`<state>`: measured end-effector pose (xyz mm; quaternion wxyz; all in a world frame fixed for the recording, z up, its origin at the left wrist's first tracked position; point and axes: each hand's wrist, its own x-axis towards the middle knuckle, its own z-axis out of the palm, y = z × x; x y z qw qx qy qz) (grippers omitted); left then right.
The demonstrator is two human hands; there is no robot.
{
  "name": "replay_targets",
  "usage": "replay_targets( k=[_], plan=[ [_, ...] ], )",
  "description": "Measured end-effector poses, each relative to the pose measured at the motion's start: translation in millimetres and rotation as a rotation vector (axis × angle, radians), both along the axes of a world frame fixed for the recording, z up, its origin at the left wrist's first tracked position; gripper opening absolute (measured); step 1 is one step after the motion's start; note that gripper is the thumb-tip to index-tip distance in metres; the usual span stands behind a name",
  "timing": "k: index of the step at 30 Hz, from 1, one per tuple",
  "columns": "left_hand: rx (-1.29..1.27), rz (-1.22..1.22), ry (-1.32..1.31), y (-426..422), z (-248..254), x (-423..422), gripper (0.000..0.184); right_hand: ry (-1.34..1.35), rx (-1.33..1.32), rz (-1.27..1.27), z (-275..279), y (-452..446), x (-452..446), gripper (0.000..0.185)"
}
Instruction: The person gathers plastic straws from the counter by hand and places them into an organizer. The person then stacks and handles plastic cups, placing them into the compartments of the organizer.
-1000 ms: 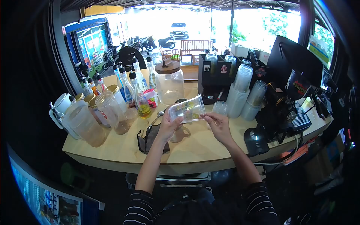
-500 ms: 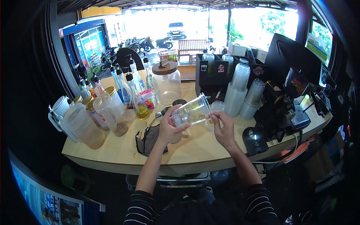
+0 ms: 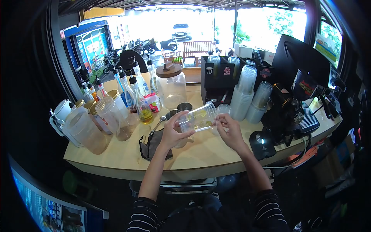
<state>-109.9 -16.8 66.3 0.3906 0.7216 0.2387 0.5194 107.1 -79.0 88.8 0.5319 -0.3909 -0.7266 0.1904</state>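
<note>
A clear plastic cup [image 3: 201,118] with yellowish print is held tilted on its side above the counter. My left hand [image 3: 174,130] wraps around its base end. At the rim end, the fingers of my right hand [image 3: 228,129] pinch the edge. Below my left hand lies a dark grey cloth [image 3: 155,144]. Beside it is a metal-handled utensil [image 3: 157,123], partly hidden by that hand. Behind the cup stands a dark round container [image 3: 184,106]. Another clear cup [image 3: 224,110] is partly covered by my right hand.
Pump bottles [image 3: 144,110], clear jars [image 3: 112,116] and a pitcher [image 3: 87,129] crowd the left. A big wooden-lidded jar [image 3: 171,91] stands at the back. Stacked cups [image 3: 242,101] and an espresso machine [image 3: 286,112] occupy the right. The wooden counter's front edge [image 3: 185,174] faces me.
The cup has turned slightly and lies a little more level, its rim end lower. My left hand has shifted slightly; my right fingers stay at the rim.
</note>
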Motion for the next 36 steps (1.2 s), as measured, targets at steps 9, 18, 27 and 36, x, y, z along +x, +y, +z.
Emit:
replay_targets(
  k=[9, 18, 27, 36],
  plan=[
    [0.062, 0.071, -0.018, 2, -7, -16, 0.070, 0.060, 0.126, -0.334, 14, -3, 16, 0.021],
    [0.034, -0.096, -0.024, 0, 2, 0, 0.078, 0.305, -0.155, 0.030, 16, 4, 11, 0.033],
    [-0.100, -0.226, -0.170, -3, 2, 7, 0.080, 0.340, -0.114, 0.107, 9, 0, 11, 0.039],
    [-0.095, -0.232, -0.170, 0, -2, 13, 0.083, 0.370, -0.108, 0.103, 5, -2, 12, 0.039]
  ],
)
